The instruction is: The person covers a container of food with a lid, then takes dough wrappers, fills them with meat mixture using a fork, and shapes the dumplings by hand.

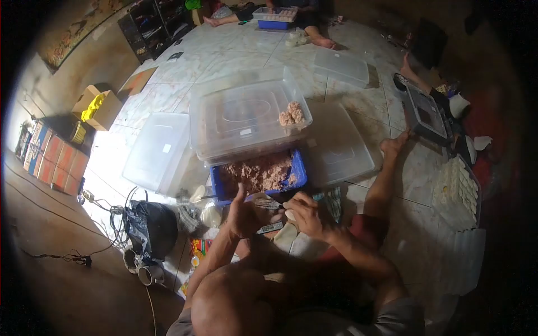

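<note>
My left hand [245, 217] is in front of the blue tub [303, 168], thumb raised and fingers curled toward the right hand. What lies in its fingers is too dim to make out. My right hand [309, 217] is beside it, fingertips pinched on something small, with a pale bit showing at the fingertips. Pinkish minced filling [258, 172] fills much of the tub. Behind stands a large clear plastic box [235, 115] with a lid, and a clump of the same filling [291, 114] sits at its right corner. Pale round wrappers [286, 234] lie below my hands.
Flat clear lids [159, 148] lie left and right of the tub. A black plastic bag [148, 227], a cup [150, 275] and cords are at left. At right stands a container of pale wrapped pieces [457, 193]. Other people sit at the back and right, near another tray [274, 15].
</note>
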A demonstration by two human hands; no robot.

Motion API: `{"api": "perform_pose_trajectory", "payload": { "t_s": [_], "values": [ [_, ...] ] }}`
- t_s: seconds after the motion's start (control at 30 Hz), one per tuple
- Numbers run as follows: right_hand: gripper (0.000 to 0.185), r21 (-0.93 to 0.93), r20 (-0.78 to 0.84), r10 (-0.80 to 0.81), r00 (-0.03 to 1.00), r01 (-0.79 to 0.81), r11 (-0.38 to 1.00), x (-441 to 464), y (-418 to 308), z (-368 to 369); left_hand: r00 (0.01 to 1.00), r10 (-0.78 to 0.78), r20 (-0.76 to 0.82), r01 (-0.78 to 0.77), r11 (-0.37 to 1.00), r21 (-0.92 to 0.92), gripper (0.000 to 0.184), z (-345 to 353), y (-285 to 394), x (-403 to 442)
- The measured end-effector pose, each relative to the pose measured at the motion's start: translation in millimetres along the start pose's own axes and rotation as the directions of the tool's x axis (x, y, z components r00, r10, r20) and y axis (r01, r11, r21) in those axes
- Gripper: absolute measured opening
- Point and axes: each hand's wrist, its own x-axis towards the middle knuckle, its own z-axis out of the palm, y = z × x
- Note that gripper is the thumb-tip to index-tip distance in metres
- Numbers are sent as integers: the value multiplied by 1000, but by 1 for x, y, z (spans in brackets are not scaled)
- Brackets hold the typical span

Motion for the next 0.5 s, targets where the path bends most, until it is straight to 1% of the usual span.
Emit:
{"api": "perform_pose_trajectory", "payload": {
  "t_s": [0.03, 0.07, 0.1, 0.13, 0.17, 0.2, 0.23, 0.27, 0.3, 0.33, 0.37, 0.4, 0.43, 0.47, 0.5],
  "values": [
    [19, 29, 30, -4, 1000, 3, 1000, 1, 0, -3, 998, -45, 39, 44, 999, 12, 89, 11, -4, 1],
    [23, 40, 33, 21, 999, -22, 999, 2, 0, -10, 998, -42, 47, 41, 999, 25, 89, 12, -5, 2],
    [23, 29, 19, 6, 1000, -6, 1000, 6, -4, -18, 996, 30, -82, -31, 999, -9, 93, 13, -5, 3],
    [23, -5, -96, -35, 995, 35, 999, 5, -10, -24, 972, 94, -216, -105, 994, -39, 97, 14, -3, 4],
    [24, -35, -204, -65, 977, 60, 998, 1, -15, -24, 972, 92, -217, -101, 994, -32, 97, 12, -2, 5],
    [22, 93, -283, -95, 954, 126, 988, 2, -14, -15, 988, 88, -128, -92, 995, -30, 96, 15, -2, 4],
    [22, 95, -284, -86, 955, 117, 988, -1, -9, -10, 996, 81, -38, -82, 996, -30, 94, 19, -4, 2],
    [21, 32, -196, -59, 979, 67, 997, -2, -3, -6, 995, 99, 22, -99, 995, 3, 91, 24, -6, 2],
    [22, -32, -142, -3, 990, -1, 999, -2, -5, -9, 995, 96, 28, -97, 995, 7, 91, 15, -9, 4],
    [24, -102, -87, 52, 995, -61, 993, -3, -8, -12, 981, 140, 133, -128, 987, -95, 90, 5, -9, 10],
    [21, -76, -226, -5, 974, -13, 997, -5, -9, -7, 954, 192, 229, -147, 969, -200, 90, -7, -6, 17],
    [17, 2, -258, 6, 966, -6, 1000, -2, -14, -2, 969, 226, -101, -230, 973, -26, 89, 35, -10, 7],
    [13, 87, -280, 33, 959, -8, 996, -5, -21, 5, 970, 211, -121, -216, 976, -33, 89, 30, -12, 6],
    [13, 95, -271, 43, 961, -18, 995, -10, -24, 11, 977, 194, -93, -197, 980, -29, 88, 21, -13, 8],
    [12, -3, -260, 37, 965, -39, 999, -11, -24, 14, 982, 180, -49, -181, 983, -17, 88, 12, -11, 16]
  ]
}}
